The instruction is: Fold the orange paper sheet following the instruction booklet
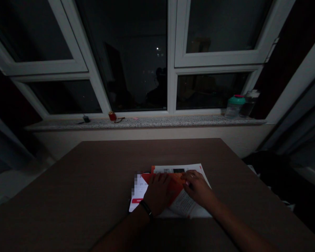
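Head view: the orange sheet (pixel 176 189) lies atop the papers (pixel 178 167); the left hand (pixel 157 194), fingers slightly spread, rests flat on it, apparently steadying it. The right hand (pixel 198 187) pinches its edge, seemingly for control. Left of the papers, the phone (pixel 139 190) faces up, probably for reading.

one left hand (pixel 159 194) and one right hand (pixel 196 185) are counted, along with one wristband (pixel 146 209), one lit phone (pixel 138 192) and printed papers (pixel 187 204) whose number cannot be told; one table (pixel 94 175), one windowsill (pixel 152 121), two bottles (pixel 235 107), five window panes (pixel 136 63), one small red object (pixel 112 116) and one small dark object (pixel 86 119) are seen.
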Tool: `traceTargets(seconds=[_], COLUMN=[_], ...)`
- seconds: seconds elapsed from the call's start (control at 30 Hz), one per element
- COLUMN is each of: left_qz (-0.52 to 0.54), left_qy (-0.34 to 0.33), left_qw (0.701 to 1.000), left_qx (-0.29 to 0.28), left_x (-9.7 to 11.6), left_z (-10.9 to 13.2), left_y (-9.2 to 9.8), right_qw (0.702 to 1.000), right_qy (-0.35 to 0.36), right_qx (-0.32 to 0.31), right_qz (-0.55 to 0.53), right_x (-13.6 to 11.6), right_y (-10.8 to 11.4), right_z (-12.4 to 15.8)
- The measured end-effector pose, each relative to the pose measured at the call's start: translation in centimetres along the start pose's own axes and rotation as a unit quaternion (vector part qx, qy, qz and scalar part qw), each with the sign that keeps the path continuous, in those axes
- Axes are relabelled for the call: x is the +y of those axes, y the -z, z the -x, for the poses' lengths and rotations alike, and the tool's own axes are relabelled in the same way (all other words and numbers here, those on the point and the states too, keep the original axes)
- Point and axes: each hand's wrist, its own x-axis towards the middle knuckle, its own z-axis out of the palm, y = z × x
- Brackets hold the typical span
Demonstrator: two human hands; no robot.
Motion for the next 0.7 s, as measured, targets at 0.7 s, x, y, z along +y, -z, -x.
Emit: traceTargets(seconds=[0.7], left_qz=[0.000], left_qy=[0.007], left_qw=[1.000], left_qx=[0.000], left_x=[0.3], left_z=[0.0], left_y=[0.0], right_qw=[0.992], right_qy=[-0.091], right_qx=[0.005], right_qz=[0.082], right_x=[0.6], right_y=[1.8], right_z=[0.6])
